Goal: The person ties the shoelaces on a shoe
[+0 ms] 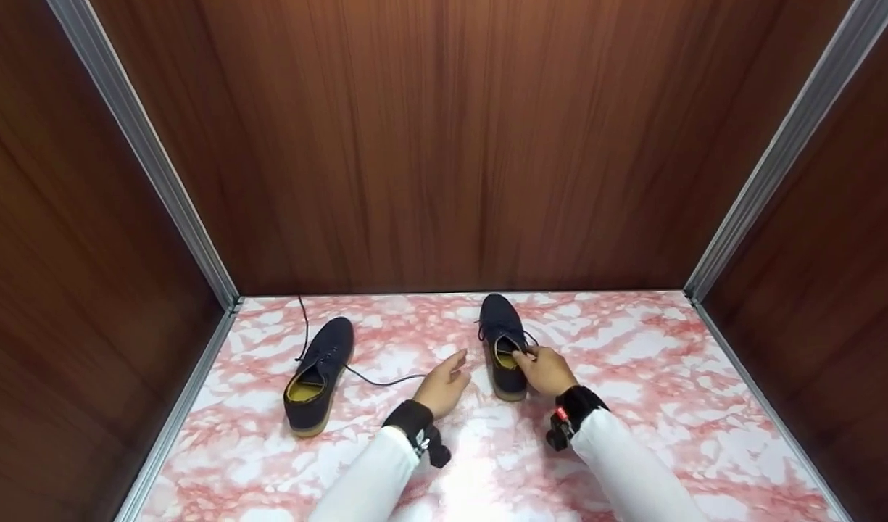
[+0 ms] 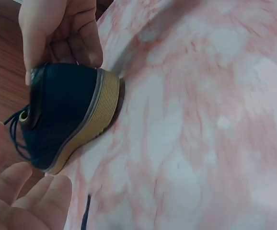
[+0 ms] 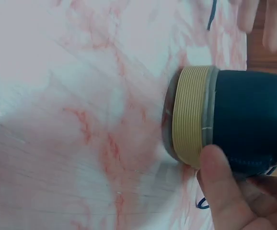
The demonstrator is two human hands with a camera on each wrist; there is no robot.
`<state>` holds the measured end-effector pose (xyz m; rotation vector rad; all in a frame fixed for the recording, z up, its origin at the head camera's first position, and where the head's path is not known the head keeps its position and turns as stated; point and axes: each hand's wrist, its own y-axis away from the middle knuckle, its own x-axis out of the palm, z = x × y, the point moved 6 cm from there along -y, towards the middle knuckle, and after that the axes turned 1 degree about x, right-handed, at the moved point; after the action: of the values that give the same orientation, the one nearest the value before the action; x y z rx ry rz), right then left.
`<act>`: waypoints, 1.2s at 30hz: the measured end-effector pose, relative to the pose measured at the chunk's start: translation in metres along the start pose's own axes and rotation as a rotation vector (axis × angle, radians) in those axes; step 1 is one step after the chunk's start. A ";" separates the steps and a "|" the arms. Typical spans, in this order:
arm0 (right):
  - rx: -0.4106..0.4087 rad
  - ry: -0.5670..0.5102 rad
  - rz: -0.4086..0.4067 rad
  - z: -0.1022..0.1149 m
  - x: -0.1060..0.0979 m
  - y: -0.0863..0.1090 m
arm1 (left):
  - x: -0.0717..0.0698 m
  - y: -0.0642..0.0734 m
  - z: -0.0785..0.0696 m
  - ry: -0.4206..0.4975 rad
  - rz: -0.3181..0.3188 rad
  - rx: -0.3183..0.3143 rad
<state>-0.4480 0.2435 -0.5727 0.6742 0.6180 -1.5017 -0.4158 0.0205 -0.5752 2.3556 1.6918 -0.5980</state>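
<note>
A dark navy lace-up shoe (image 1: pixel 503 319) with a tan sole stands on the floor, toe toward the back wall. My right hand (image 1: pixel 549 371) grips its right side at the collar, the thumb over the collar edge. My left hand (image 1: pixel 444 388) is just left of that shoe, apart from it, with relaxed fingers and nothing held. Further left stands the matching shoe (image 1: pixel 333 341), its yellow insole showing. From it one loose lace (image 1: pixel 382 383) runs right to beside my left hand; whether they touch is unclear. The right wrist view shows the gripped shoe's heel (image 3: pixel 193 115) up close.
A brown wood-grain wall (image 1: pixel 444 145) closes off the back, with similar panels on both sides. Metal strips (image 1: pixel 150 152) line the corners. The floor (image 1: pixel 632 449) has a red and white marbled pattern. Another loose lace (image 1: pixel 304 319) extends from the left shoe toward the back wall.
</note>
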 end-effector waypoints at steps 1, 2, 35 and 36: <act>-0.007 0.001 0.005 0.001 -0.001 0.002 | -0.006 0.004 0.000 -0.009 -0.005 0.005; -0.012 0.003 0.010 0.002 -0.001 0.003 | -0.011 0.008 0.000 -0.022 -0.011 0.011; -0.428 0.062 -0.066 0.066 -0.001 0.080 | -0.221 0.093 0.062 -0.344 -0.558 -0.193; -0.436 0.063 -0.061 0.068 0.000 0.083 | -0.225 0.095 0.068 -0.334 -0.552 -0.238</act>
<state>-0.3684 0.1908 -0.5249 0.3680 0.9849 -1.3436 -0.4031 -0.2313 -0.5504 1.5203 2.1039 -0.7678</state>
